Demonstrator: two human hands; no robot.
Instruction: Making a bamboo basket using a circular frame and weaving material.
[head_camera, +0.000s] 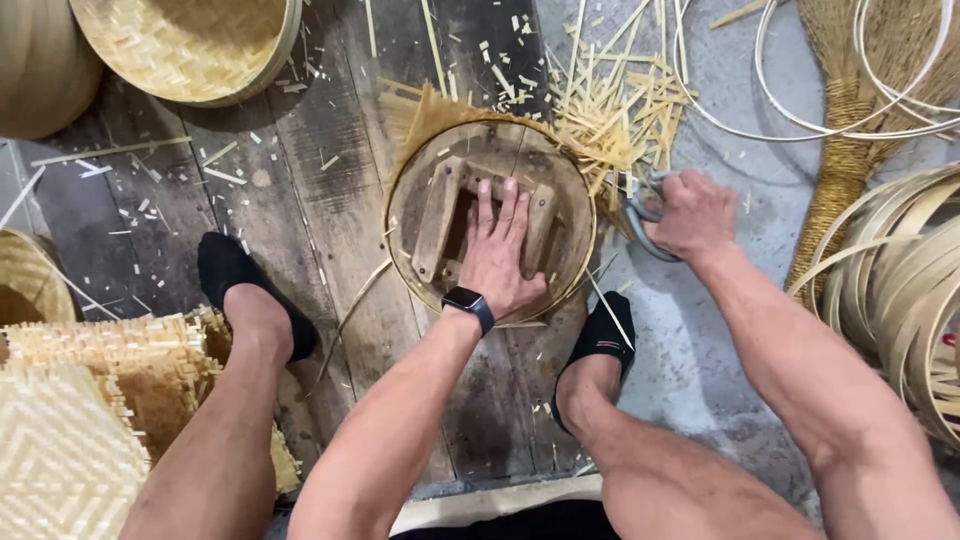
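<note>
Pressing flat, the left hand (497, 262) pinned the round bamboo frame (490, 218) on the floor; the right hand (692, 212) clamped scissors (642, 215) at its rim, best trimming flush.

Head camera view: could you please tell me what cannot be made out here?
- Grey metal scissors: the blades are hidden by the right hand and the pale bamboo offcuts.
- Round wooden mould with bamboo rim: its middle is covered by the left hand.
- Bamboo strip hoops: cut off by the right edge.
</note>
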